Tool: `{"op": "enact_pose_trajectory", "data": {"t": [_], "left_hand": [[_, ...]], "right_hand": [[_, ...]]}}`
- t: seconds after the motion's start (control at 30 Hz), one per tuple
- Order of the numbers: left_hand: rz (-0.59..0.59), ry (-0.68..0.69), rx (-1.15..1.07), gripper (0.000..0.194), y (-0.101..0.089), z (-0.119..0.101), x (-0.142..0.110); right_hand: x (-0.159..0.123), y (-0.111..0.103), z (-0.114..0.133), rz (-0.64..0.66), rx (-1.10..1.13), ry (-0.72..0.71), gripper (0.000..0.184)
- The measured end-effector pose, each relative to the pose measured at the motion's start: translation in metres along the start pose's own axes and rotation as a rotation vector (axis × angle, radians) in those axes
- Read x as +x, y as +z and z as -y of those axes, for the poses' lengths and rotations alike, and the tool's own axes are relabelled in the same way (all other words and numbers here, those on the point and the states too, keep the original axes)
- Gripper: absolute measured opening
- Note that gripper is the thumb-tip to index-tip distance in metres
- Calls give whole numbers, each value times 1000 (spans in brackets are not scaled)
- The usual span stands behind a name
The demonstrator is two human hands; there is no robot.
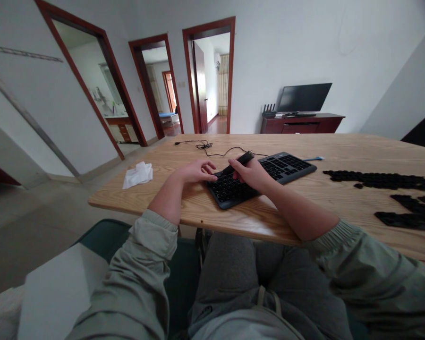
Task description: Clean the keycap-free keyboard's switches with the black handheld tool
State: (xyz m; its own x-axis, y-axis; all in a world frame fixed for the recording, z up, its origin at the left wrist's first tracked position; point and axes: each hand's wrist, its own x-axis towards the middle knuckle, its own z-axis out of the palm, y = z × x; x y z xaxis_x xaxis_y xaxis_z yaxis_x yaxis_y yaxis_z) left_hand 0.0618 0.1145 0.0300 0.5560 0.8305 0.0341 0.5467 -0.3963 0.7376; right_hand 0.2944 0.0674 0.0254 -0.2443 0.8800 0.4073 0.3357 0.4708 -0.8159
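A dark grey keyboard (286, 166) lies at a slant on the wooden table in front of me. Its right part shows a grid of black squares with lighter borders. My right hand (254, 174) is closed around a thick black pen-shaped tool (247, 157), held at a tilt over the keyboard's left half. The tool's lower end points left, toward my other hand. My left hand (197, 172) rests by the keyboard's upper left corner, fingers loosely bent and apart, with nothing seen in it. Both hands hide some of the keys.
Rows of small black pieces, apparently keycaps (382, 180), lie on the right of the table (156, 196). A crumpled white tissue (138, 175) sits at the left. Behind the keyboard are a black cable (205, 145) and a thin blue-and-white item (314, 158).
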Motion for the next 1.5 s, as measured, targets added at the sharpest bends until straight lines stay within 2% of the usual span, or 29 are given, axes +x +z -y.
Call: {"op": "enact_pose_trajectory", "data": {"t": [0.23,0.43,0.67,0.77,0.97,1.2,1.5], "left_hand": [[-18,1,-10,65,-1,6,3],[-7,-17,-44,68,-2,8,2],[25,-25,41,70,-3,6,1],[24,-9,49,71,-3,9,3],[-4,0,33,68,-1,5,1],[-8,-20,10,63,0,0,-1],[-22,-32,-41,69,-4,1,-3]], "right_hand": [[5,13,-4,-48,61,-50,38],[-7,13,3,-73,-38,-133,33],[-19,7,11,8,-159,-189,24],[-20,4,11,1,-167,-164,24],[-13,1,4,34,-8,-71,31],[-8,6,-1,-58,-12,-115,30],[-9,17,-1,-62,-9,-102,30]]}}
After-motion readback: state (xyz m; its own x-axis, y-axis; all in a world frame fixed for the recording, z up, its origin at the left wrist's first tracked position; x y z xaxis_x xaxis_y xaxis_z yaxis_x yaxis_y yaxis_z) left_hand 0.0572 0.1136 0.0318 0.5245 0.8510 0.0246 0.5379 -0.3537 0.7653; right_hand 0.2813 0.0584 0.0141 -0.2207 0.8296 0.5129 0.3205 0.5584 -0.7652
